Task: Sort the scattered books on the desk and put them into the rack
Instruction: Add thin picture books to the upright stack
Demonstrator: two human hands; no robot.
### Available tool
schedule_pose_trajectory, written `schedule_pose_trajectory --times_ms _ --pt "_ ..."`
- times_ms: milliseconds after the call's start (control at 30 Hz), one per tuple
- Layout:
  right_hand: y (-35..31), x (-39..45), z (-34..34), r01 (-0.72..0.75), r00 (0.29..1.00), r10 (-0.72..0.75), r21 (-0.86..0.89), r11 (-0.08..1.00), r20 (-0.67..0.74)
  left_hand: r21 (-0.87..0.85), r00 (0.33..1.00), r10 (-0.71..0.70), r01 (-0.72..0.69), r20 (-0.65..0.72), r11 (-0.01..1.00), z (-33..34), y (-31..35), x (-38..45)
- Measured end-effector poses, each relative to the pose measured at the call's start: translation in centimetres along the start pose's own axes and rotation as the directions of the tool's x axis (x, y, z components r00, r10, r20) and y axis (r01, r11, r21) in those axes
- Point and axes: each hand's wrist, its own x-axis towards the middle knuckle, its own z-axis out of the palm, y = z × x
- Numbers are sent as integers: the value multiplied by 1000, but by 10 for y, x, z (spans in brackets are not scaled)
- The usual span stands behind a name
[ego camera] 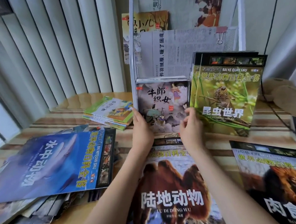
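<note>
At the centre of the frame my left hand (142,128) and my right hand (191,127) are on both sides of the small book stack (162,103), which stands in the rack (133,45). The insect book (225,95) leans just right of it. On the tabletop (270,132) the camel book (171,186) lies below my hands, the whale book (53,165) at lower left, the thin booklets (110,113) behind it.

Books crowd the hands on every side

Bare striped wooden desk (68,114) lies open far left of the hands; green insect encyclopedia (227,99) blocks the right.
</note>
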Motion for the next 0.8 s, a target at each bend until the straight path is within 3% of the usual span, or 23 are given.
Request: schedule_pose_trajectory --times_ms 200,433,600,800 --pt "-3 -3 -5 32 983 -7 -137 990 184 139 1000 1 0 -8 990 -6 8 -10" --pt "4 -12 -10 115 916 -42 -161 980 398 279 998 -66 68 -17 958 -27 14 -45" --pt "5 -19 -19 95 892 17 -224 970 452 131 994 -80 69 76 989 -35 15 -79" --pt "3 -32 -43 43 962 42 -302 952 270 -177 986 -168 162 -15 971 -53 18 -100"
